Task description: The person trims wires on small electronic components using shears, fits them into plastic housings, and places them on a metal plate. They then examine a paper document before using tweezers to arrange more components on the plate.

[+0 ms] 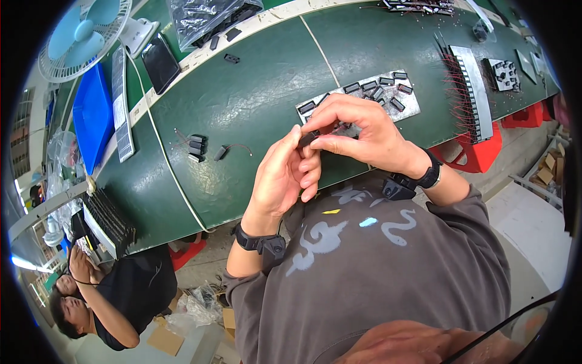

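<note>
- Fan, pale blue blades: is standing far beyond the left grip, to its left.
- Tray, blue: is lying well left of the left grip.
- Co-worker, dark top: is sitting well apart, left of the left grip.
- Phone-like slab, black: is lying beyond the left grip, to its left.
- Block cluster, black pieces: is resting on the green tabletop, left of the left grip.
- Single block, black, thin wire trailing: is lying between that cluster and the left grip.
- Left grip: is touching the held block at its fingertips, lower fingers curling; whether it is clamping cannot be told.
- Held block, small, dark, partly hidden: is sitting between both grips.
- Right grip: is pinching the held block, thumb and forefinger closing on it.
- Metal plate, bearing black blocks: is lying just beyond the right grip, partly behind it.
- Pale strip, red wires fringing it: is lying right of the right grip.
</note>
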A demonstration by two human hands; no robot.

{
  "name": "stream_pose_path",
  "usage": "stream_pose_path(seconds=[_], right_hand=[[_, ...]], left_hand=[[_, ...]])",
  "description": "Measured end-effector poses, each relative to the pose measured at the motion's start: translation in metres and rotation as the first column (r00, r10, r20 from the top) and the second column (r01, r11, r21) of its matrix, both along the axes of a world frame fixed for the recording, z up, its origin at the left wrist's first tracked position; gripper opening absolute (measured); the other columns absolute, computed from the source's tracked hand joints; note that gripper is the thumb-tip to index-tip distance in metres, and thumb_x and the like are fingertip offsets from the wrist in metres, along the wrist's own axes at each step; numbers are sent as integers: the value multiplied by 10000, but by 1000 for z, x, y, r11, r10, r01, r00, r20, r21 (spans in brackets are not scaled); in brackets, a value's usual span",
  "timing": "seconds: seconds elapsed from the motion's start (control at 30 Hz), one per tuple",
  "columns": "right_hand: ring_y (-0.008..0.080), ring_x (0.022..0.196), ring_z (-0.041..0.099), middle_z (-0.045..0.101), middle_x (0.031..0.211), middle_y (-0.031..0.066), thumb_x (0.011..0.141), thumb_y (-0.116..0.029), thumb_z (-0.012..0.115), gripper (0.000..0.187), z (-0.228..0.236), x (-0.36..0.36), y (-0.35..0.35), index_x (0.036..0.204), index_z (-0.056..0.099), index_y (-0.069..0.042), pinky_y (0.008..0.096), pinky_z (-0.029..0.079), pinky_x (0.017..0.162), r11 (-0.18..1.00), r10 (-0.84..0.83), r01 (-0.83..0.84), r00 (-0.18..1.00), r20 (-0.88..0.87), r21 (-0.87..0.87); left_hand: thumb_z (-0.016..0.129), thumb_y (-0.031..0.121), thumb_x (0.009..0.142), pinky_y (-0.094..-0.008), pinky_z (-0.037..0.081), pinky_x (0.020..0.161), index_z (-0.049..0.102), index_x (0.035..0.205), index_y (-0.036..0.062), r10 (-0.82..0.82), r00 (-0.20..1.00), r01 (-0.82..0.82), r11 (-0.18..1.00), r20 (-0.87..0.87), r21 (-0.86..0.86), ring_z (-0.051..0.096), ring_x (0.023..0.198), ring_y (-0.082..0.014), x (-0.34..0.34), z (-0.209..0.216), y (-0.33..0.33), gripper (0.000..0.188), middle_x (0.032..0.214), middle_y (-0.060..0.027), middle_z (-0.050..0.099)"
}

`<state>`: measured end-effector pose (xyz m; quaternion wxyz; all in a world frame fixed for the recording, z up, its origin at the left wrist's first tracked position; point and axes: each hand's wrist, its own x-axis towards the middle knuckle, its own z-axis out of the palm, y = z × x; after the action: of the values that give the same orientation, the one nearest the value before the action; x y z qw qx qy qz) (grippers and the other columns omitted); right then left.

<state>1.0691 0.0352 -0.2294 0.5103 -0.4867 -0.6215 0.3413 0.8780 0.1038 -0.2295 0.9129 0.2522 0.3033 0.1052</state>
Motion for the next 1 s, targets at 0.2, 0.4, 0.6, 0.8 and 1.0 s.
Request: stream_pose_path(seconds=[0.2,0.4,0.6,0.8,1.0], right_hand=[[137,892,636,675,1008,75,845,-11,721,231,3,-1,-8,1073,690,-5,283,515,768,974,-48,-4,974,-221,-228],[116,941,636,662,1057,68,892,-13,685,227,-2,-1,-12,1118,668,-2,252,528,802,944,-51,-93,907,-419,-317],[117,927,649,659,1063,65,925,-14,647,221,-4,-9,-12,1146,644,-2,247,544,814,957,-90,-57,872,-481,-283],[98,905,661,669,988,41,939,-43,636,138,-3,-11,-14,1069,633,3,233,554,762,963,-140,9,868,-476,-268],[116,913,667,677,1047,105,956,-15,582,56,-1,-13,-15,1003,569,12,260,563,798,962,-133,32,921,-365,-271]], left_hand=[[562,258,1008,-247,454,465,578,987,24,303,951,-160,634,-54,756,516,566,-104,4,-10,-15,236,771,-42,557],[739,37,841,-240,521,559,652,1029,12,357,934,-70,135,18,988,629,658,-122,2,-13,-15,209,915,-96,677],[779,15,795,-235,528,564,677,991,16,397,913,-94,-25,96,995,650,665,-128,2,-16,-16,220,918,-97,698],[758,-13,810,-241,553,621,668,1004,-6,408,910,-62,-50,76,997,673,739,-135,-1,-15,-18,214,930,-116,696],[799,1,754,-244,531,568,682,957,19,452,881,-82,-145,140,986,675,657,-143,2,-23,-21,235,869,-97,711]])
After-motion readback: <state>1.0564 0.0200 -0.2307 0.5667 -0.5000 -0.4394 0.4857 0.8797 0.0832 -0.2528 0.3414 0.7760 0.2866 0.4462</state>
